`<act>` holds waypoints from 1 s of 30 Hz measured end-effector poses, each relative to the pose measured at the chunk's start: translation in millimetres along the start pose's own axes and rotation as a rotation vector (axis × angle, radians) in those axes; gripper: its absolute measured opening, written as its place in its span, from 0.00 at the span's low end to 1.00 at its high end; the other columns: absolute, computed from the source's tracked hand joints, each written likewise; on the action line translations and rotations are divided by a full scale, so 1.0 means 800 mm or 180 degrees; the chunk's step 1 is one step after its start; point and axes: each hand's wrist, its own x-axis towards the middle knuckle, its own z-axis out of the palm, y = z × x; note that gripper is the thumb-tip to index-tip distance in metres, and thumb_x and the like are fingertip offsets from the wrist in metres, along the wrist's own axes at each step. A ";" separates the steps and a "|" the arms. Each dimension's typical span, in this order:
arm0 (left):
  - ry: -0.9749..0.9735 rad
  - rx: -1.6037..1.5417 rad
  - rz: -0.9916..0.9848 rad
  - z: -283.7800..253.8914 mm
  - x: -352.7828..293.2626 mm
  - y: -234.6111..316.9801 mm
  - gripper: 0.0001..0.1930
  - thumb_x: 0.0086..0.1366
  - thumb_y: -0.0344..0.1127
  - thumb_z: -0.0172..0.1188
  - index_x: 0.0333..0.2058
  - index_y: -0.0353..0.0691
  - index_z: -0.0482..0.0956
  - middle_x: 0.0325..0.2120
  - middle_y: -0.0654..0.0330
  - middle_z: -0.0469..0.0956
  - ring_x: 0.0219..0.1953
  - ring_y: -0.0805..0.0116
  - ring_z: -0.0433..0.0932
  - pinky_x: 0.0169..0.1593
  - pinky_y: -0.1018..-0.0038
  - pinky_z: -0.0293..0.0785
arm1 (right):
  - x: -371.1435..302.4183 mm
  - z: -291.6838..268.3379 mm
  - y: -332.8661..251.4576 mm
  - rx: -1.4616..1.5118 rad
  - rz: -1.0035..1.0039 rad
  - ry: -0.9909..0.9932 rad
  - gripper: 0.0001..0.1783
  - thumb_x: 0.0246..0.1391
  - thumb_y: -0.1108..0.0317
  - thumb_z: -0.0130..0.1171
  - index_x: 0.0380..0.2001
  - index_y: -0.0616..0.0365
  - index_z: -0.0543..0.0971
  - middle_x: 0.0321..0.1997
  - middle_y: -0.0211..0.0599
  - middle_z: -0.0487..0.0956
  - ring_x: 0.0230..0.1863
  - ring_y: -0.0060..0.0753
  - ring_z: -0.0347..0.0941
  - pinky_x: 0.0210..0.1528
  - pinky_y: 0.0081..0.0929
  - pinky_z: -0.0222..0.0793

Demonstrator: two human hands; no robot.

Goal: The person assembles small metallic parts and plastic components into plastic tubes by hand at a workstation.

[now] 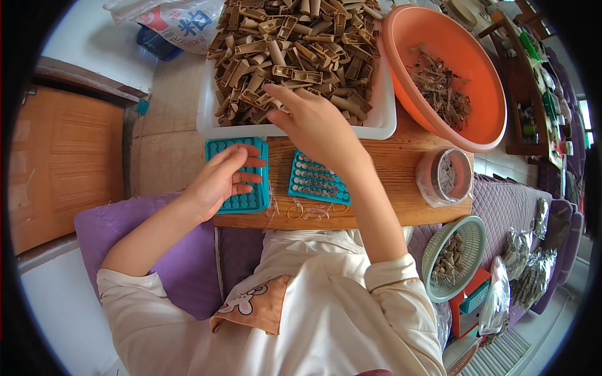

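Hovering over the near part of a heap of brown pieces (301, 50): right hand (316, 131), index finger and thumb apart, a gap showing between them. Cannot tell whether a fingertip touches a piece. The heap fills a white bin (384, 113) at the far side of the wooden table (389, 207); the pieces lie directly beneath and beyond the fingers.

Left hand (216, 182): fingers loosely spread, half curled, no object visible in it. It is above the left blue tray (264, 188), covering part of its round caps; contact cannot be told. This tray sits just beside the bin's near edge.

Second blue tray (342, 195), with rows of small silvery discs, lies between the 2 forearms, apart from both hands. Orange basin (484, 100) right of the bin; round tub (428, 182) nearer, on the table.
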 end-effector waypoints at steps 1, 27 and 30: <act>-0.0022 0.0022 0.0004 0.001 0.001 0.002 0.15 0.61 0.46 0.43 0.41 0.43 0.65 0.38 0.63 0.70 0.33 0.75 0.71 0.33 0.80 0.67 | 0.016 0.020 0.016 -0.0294 -0.0214 0.0276 0.15 0.48 0.62 0.48 0.37 0.58 0.72 0.25 0.44 0.71 0.27 0.46 0.69 0.32 0.36 0.64; -0.0065 -0.1436 -0.0385 0.006 0.001 0.014 0.07 0.58 0.37 0.41 0.31 0.42 0.65 0.20 0.68 0.64 0.17 0.80 0.60 0.22 0.84 0.58 | 0.062 -0.222 0.252 -0.0098 0.1121 0.0726 0.10 0.47 0.66 0.50 0.30 0.63 0.72 0.24 0.30 0.73 0.26 0.19 0.69 0.32 0.18 0.65; -0.0063 -0.1453 -0.0512 0.004 0.010 0.011 0.07 0.58 0.36 0.41 0.31 0.42 0.65 0.19 0.68 0.64 0.17 0.79 0.60 0.22 0.83 0.58 | 0.060 -0.231 0.346 -0.1127 0.0991 0.0459 0.13 0.42 0.63 0.53 0.31 0.58 0.73 0.26 0.39 0.76 0.29 0.36 0.72 0.33 0.28 0.67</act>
